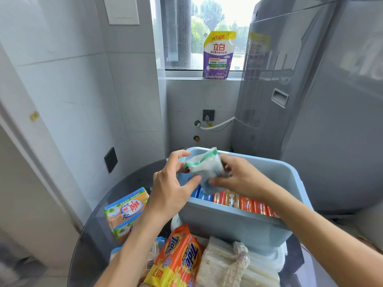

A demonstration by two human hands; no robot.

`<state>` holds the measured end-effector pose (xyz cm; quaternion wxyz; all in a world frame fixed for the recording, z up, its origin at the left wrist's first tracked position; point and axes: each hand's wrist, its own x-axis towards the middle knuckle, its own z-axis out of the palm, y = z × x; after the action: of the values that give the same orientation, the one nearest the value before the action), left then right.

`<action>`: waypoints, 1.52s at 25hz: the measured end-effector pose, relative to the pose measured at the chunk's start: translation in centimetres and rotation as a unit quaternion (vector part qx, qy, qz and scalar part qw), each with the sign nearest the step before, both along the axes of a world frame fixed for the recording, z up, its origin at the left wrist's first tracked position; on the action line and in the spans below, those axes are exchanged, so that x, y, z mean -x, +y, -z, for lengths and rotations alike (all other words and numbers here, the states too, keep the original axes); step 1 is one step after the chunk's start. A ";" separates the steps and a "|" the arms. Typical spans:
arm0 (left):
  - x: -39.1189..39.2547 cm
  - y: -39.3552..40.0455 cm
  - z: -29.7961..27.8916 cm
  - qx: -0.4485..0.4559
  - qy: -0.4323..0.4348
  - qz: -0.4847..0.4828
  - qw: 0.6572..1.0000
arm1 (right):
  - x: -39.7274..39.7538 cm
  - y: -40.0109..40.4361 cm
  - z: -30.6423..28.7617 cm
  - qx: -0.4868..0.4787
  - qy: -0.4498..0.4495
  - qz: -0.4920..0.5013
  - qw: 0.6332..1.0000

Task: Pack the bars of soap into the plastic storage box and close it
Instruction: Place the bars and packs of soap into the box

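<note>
From where the head camera looks, both hands meet over the light blue plastic storage box (238, 222); the left hand (172, 183) pinches one edge of a white soap packet with a green stripe (204, 168), the right hand (240, 179) grips its other side, so the packet hangs above the box's open top; inside, blue and orange soap bars (238, 200) stand in a row; on the round glass table (93, 235) nearby lie a green-and-orange soap pack (126, 212) and an orange Tide pack (180, 257); a purple detergent pouch (218, 55) stands on the windowsill.
</note>
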<state>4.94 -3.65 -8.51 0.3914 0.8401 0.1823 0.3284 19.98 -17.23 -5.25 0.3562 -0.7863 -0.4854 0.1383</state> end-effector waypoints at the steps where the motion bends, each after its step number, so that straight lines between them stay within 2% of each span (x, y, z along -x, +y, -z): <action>1: 0.1 -0.2 0.0 -0.018 0.017 0.002 1.000 | -0.9 -1.0 -0.7 0.008 -0.096 0.040 0.995; 2: 0.2 -0.2 -0.1 -0.035 0.026 0.000 0.999 | -2.0 -2.0 -1.6 0.027 -0.179 0.067 0.981; 4: 0.3 -0.3 -0.1 -0.050 0.027 -0.003 0.998 | -4.1 -4.5 -2.8 0.108 -0.290 0.083 0.947; 6: 0.4 -0.7 -0.4 -0.055 0.033 -0.005 0.998 | -5.0 -6.3 -2.4 0.195 -0.387 0.083 0.897; 10: 0.5 -0.7 -0.6 -0.052 0.061 0.001 0.997 | -4.9 -6.3 -0.2 0.219 -0.477 0.096 0.846; 14: 0.7 -0.7 -0.3 -0.062 0.063 0.015 0.996 | -5.1 -6.3 -0.1 0.230 -0.423 0.123 0.868; 20: 1.0 -0.3 0.8 -0.065 0.022 0.044 0.997 | -4.4 -6.9 0.2 0.240 -0.408 0.141 0.869; 22: 2.0 0.8 0.6 -0.021 -0.068 -0.015 0.997 | -3.2 -7.1 -0.2 0.181 -0.396 0.168 0.884; 24: 3.0 3.5 0.0 0.066 -0.146 -0.151 0.975 | -0.8 -6.5 -0.9 0.061 -0.352 0.175 0.918; 25: 3.6 4.9 -0.2 0.090 -0.138 -0.206 0.965 | 0.6 -5.8 -1.3 0.016 -0.327 0.157 0.932; 27: 4.6 6.9 0.7 0.080 -0.029 -0.241 0.967 | 3.2 -3.7 -1.5 -0.007 -0.281 0.105 0.954; 29: 4.9 6.9 2.1 0.048 0.105 -0.185 0.976 | 4.9 -1.9 -1.1 0.019 -0.238 0.083 0.967; 31: 4.9 6.5 2.9 -0.008 0.192 -0.111 0.975 | 5.4 -0.9 -0.1 0.038 -0.219 0.088 0.971; 32: 4.8 6.4 2.7 -0.028 0.207 -0.084 0.974 | 5.4 -0.9 0.4 0.040 -0.225 0.100 0.968; 35: 5.5 6.5 1.4 -0.039 0.221 -0.018 0.974 | 5.7 -1.0 2.1 0.040 -0.314 0.128 0.940; 38: 7.2 4.8 1.6 -0.061 0.273 0.038 0.959 | 5.9 -1.1 1.5 0.031 -0.299 0.128 0.945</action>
<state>-2.26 1.15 -10.15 0.2874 0.9261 0.2300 0.0824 14.04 -18.34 -6.74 0.1850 -0.8578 -0.4604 -0.1344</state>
